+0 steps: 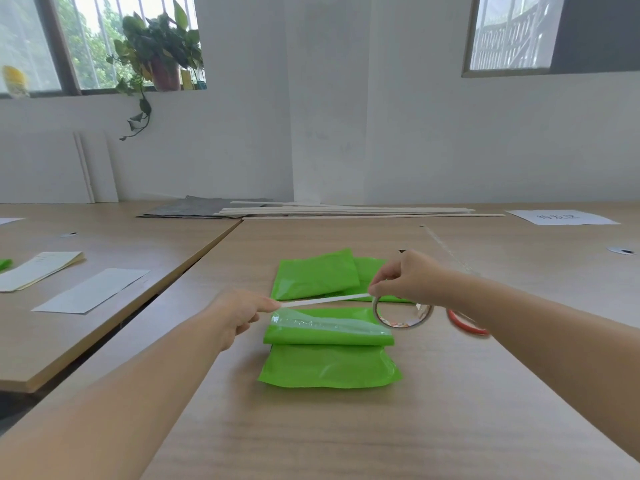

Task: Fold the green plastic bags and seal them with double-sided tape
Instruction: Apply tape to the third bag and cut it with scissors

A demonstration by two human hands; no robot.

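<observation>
A folded green plastic bag [329,365] lies on the wooden table in front of me, its top flap [325,329] turned over and glossy. Just above it a white strip of double-sided tape [323,301] is stretched level between my hands. My left hand [242,311] pinches the strip's free end. My right hand [408,278] holds the tape roll [403,315] at the strip's other end, above the bag's right corner. Behind the strip lie folded green bags [318,273], one overlapping another.
Red-handled scissors [465,323] lie right of the roll, partly hidden by my right forearm. White and cream paper sheets [91,289] rest on the adjoining table at left. Wooden strips [346,211] and a grey sheet lie along the far wall. A labelled paper [561,217] lies far right.
</observation>
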